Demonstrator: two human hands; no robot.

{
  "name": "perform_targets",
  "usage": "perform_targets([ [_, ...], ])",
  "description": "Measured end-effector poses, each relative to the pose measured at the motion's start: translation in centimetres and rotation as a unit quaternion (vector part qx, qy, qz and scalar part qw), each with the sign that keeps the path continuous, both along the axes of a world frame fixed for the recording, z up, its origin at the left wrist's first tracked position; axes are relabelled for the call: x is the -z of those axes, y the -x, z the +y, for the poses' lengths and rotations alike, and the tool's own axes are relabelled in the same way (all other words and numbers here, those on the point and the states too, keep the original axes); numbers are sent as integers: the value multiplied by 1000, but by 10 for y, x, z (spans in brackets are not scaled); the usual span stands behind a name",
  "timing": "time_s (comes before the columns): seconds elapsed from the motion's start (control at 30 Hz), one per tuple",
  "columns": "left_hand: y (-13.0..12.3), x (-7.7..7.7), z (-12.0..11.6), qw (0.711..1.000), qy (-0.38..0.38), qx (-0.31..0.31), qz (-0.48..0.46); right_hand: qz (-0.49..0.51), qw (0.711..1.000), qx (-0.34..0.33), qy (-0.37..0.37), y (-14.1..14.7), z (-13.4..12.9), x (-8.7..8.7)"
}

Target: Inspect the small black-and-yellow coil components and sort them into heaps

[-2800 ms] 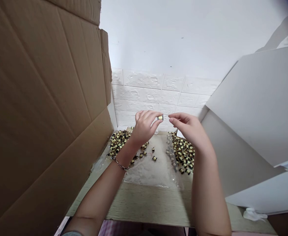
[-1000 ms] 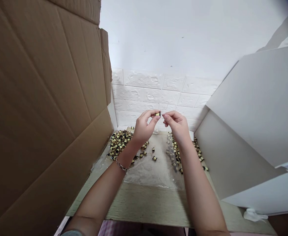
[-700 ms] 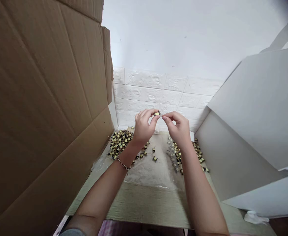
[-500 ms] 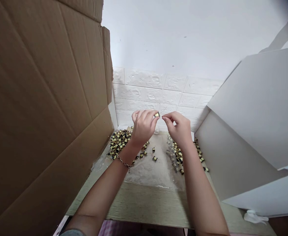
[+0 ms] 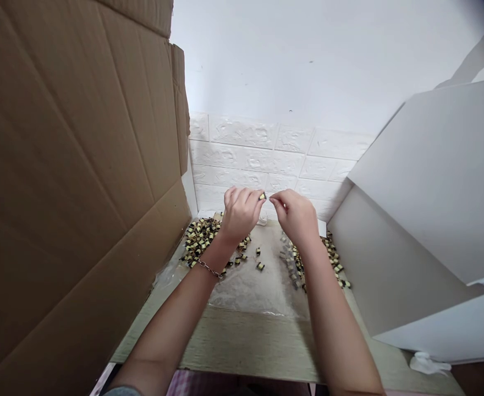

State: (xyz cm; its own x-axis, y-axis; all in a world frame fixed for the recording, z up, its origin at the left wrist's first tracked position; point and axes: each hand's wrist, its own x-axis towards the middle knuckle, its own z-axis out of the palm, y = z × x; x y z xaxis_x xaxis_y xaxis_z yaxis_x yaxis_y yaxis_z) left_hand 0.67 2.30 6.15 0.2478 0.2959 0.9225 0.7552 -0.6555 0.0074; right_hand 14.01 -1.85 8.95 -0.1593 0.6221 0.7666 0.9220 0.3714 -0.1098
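Observation:
My left hand point(image 5: 240, 213) is closed, pinching a small transformer point(image 5: 262, 196) with a black body, yellow tape and pins between thumb and forefinger. Just right of it, my right hand point(image 5: 296, 215) has thumb and forefinger pressed together close to the pins; anything in that pinch is too fine to make out. Beneath my left wrist lies a heap of similar transformers point(image 5: 201, 236). A second pile of transformers point(image 5: 333, 256) is partly hidden by my right forearm. Two single transformers, one of them a loose transformer point(image 5: 260, 266), lie between the piles.
A clear plastic bag point(image 5: 246, 297) lies over the wooden tabletop point(image 5: 250, 335). A tall cardboard sheet point(image 5: 81, 165) walls the left side, and white panels point(image 5: 390, 264) stand on the right. Behind is a white brick-patterned wall point(image 5: 242, 132). A crumpled white item point(image 5: 429, 363) sits at right front.
The transformer in my left hand has tilted slightly, its pins now facing my right fingers. My right hand has shifted a little left and its fingers have curled more.

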Motion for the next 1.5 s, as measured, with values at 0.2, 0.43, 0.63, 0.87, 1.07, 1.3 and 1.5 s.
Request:
perform_targets([
  [0.2,1,2,1,998,-55,-19,10,10,1000,9,-5,8,0,2],
  [0.43,1,4,0,995,-89,-33,21,-8,1000,26,0,10,-2,2],
  [0.63,0,4,-1,995,-91,-42,22,-49,997,59,-9,14,-5,1],
  [0.87,-4,-1,-9,996,-58,-59,20,-21,992,123,-24,24,-9,3],
  [1.07,-2,-11,-12,997,69,-22,-23,98,994,45,-5,24,-29,-12],
  [1.3,10,-18,3,676,509,422,-327,166,984,-45,-55,13,-37,-24],
  [1.5,11,-17,-4,418,612,577,-342,140,986,-91,-27,11,-30,-23],
])
